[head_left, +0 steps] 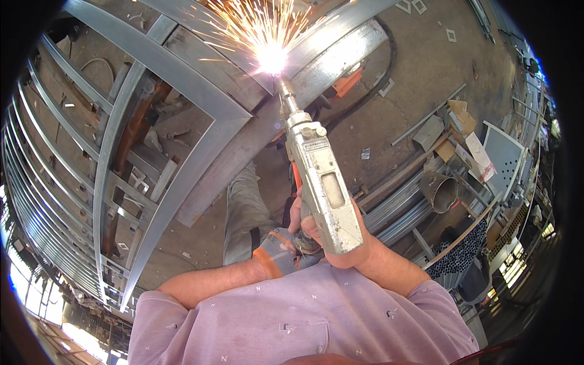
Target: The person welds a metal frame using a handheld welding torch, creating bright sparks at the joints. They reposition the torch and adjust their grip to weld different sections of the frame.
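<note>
I hold a grey metal welding gun (322,182) pointed away from me. Its nozzle tip meets a joint of a steel frame (201,91), where a bright white flash and orange sparks (271,55) spray out. My right hand (347,243), bare, is wrapped around the rear of the gun body. My left hand (283,249), in a grey glove with an orange cuff, grips beneath the gun next to the right hand. Flat grey steel bars (340,55) cross at the spark point.
A large curved steel frame with several rails (55,152) lies at left. Steel tubes and profiles (395,207), a metal cone (441,191), a perforated sheet (505,152) and cardboard scraps (462,121) sit at right on the concrete floor. An orange object (348,81) lies beyond the bars.
</note>
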Motion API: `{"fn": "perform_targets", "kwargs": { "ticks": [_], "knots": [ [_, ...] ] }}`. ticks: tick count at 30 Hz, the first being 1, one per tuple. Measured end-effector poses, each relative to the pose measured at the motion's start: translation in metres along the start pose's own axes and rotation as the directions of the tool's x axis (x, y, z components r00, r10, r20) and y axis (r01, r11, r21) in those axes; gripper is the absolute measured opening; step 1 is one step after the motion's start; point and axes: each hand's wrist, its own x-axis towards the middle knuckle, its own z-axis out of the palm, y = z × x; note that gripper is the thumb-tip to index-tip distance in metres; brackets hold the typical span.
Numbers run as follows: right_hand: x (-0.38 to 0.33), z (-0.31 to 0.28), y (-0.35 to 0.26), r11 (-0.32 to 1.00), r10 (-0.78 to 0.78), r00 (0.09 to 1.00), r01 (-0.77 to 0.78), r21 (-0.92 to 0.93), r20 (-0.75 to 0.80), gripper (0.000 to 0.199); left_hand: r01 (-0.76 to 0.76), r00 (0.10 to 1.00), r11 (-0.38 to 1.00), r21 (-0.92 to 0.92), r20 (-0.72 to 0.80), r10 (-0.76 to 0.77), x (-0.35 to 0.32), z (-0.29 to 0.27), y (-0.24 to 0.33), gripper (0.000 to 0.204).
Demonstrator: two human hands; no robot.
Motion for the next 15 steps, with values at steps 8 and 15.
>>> {"fn": "perform_targets", "kwargs": {
  "ticks": [8, 15],
  "knots": [
    [-0.003, -0.003, 0.005, 0.999, -0.032, 0.999, 0.032, 0.012, 0.023, 0.056, -0.032, 0.993, 0.994, 0.107, 0.115, 0.020, 0.001, -0.011, -0.005, 0.036],
    [-0.006, -0.004, 0.007, 1.000, 0.003, 1.000, -0.003, 0.010, 0.022, 0.054, -0.046, 0.988, 0.995, 0.089, 0.149, 0.032, 0.002, 0.009, -0.006, 0.037]
  ]
}}
